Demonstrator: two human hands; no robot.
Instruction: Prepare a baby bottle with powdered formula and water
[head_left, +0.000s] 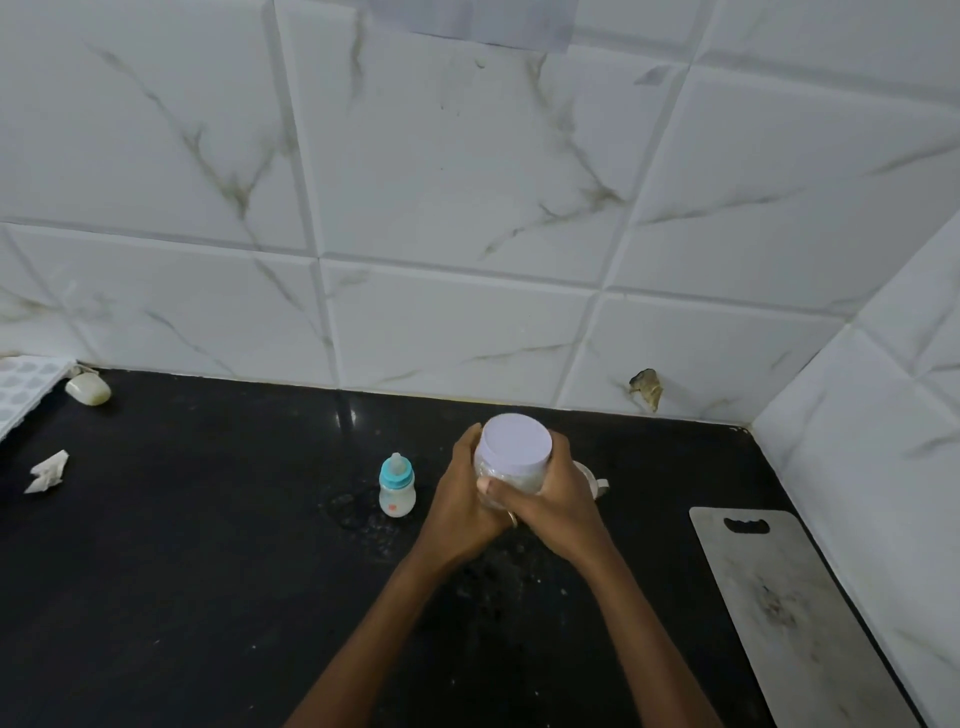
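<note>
Clear plastic jar (511, 480) w/ flat round pale lid (515, 440) is held upright over black speckled desk (208, 571), approx. centre. Left hand (462, 499) and right hand (556, 506) are wrapped around jar body from both sides, each grip clamped on it; lid is on. Small baby bottle (397, 486), translucent, teal collar, is stood upright just left of hands, not touched. Grey flat cutting board (789, 613) w/ handle slot is laid at right. Crumpled paper (48, 472) and smooth oval soap (88, 389) are seen far left. Wall: glossy marble-look tiles (467, 182).
</note>
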